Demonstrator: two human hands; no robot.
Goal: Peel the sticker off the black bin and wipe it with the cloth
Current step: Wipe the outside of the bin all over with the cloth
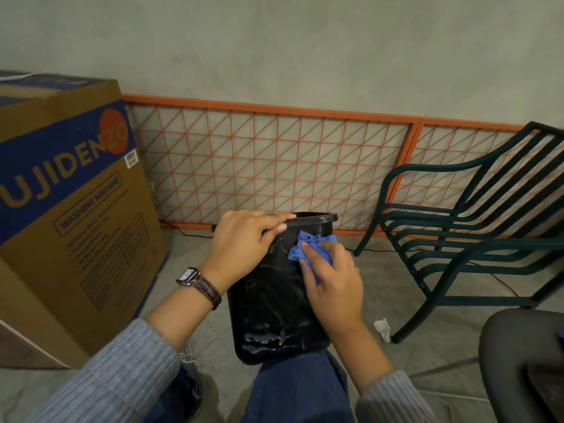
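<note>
The black bin (274,300) lies tilted on my lap, its open mouth pointing away from me toward the wall. My left hand (244,239) grips the bin's rim at the upper left, fingers curled over the edge. My right hand (332,279) presses a crumpled blue cloth (308,244) flat against the bin's upper side. Whitish smears and residue show on the bin's surface near its base. I see no sticker on the bin.
A large cardboard washing-machine box (70,209) stands at the left. An orange lattice panel (274,166) leans on the wall behind. A dark green metal chair (470,227) is at the right, a crumpled scrap of paper (383,328) near its leg, and a dark seat (525,361) at bottom right.
</note>
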